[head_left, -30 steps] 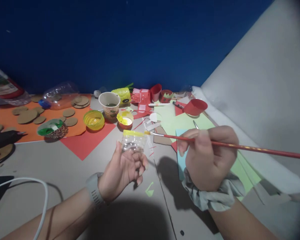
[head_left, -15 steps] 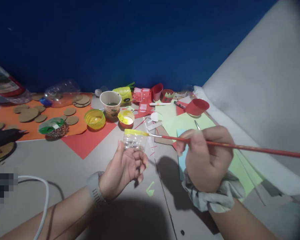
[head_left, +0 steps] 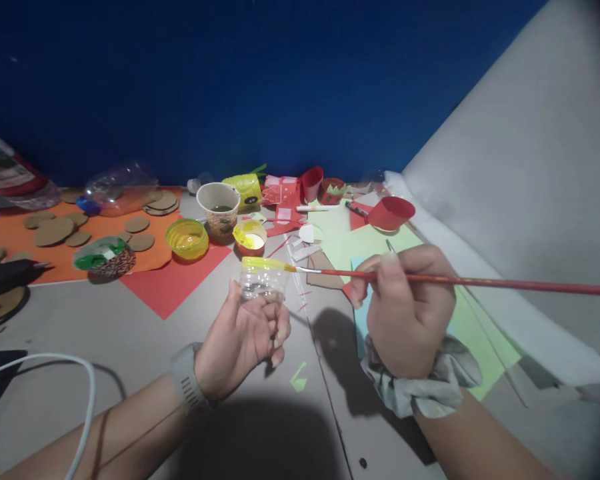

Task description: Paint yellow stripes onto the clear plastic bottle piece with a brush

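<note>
My left hand, palm up, holds a clear cut piece of plastic bottle between thumb and fingers. Yellow paint runs along the upper edge of that piece. My right hand is closed around a thin red paintbrush, its bristles touching the painted edge at the right. Just beyond sits a small cup with yellow paint on its rim and white inside. Left of it stand a yellow-painted clear bowl and a paper cup of dark liquid.
Cardboard discs and a clear bottle lie on orange paper at the left. A green-painted cut piece is nearby. Green paper and a red cut piece lie right. A white cable curves at the lower left.
The brush tip and the plastic piece have shifted slightly left in view, with the tip still on the yellow edge. Both hands keep their grip.
</note>
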A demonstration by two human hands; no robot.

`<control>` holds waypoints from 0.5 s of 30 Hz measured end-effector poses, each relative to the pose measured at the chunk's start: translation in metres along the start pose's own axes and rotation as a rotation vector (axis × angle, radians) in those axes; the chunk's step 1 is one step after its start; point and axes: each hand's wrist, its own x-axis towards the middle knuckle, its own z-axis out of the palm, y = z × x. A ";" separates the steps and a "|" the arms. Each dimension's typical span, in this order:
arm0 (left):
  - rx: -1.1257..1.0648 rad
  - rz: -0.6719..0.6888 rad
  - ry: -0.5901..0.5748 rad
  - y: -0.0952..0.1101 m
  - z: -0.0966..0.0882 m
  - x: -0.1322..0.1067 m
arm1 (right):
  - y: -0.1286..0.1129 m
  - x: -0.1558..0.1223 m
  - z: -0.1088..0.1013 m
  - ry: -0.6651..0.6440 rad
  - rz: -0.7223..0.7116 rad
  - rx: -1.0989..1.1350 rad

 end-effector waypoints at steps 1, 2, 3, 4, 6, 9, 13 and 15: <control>0.001 0.002 0.001 0.000 0.000 0.000 | 0.000 0.000 0.000 0.022 0.001 0.005; 0.003 0.002 -0.002 0.000 0.000 0.000 | 0.000 0.001 0.000 0.032 -0.008 0.014; 0.005 -0.002 -0.008 0.000 0.000 0.000 | 0.000 0.001 0.000 0.028 -0.020 0.020; 0.006 -0.003 -0.012 0.000 0.000 0.000 | 0.000 0.001 0.000 0.011 -0.027 0.019; 0.005 0.001 -0.015 0.000 0.000 0.000 | 0.001 0.002 0.000 -0.019 -0.008 -0.006; 0.000 0.007 -0.018 0.000 0.000 0.000 | 0.003 0.002 -0.001 0.024 -0.001 -0.015; -0.004 0.004 -0.028 0.000 -0.001 0.000 | 0.003 0.002 -0.002 0.000 -0.039 0.001; 0.001 0.010 -0.028 -0.001 -0.001 0.000 | 0.003 0.002 -0.002 -0.009 -0.006 -0.019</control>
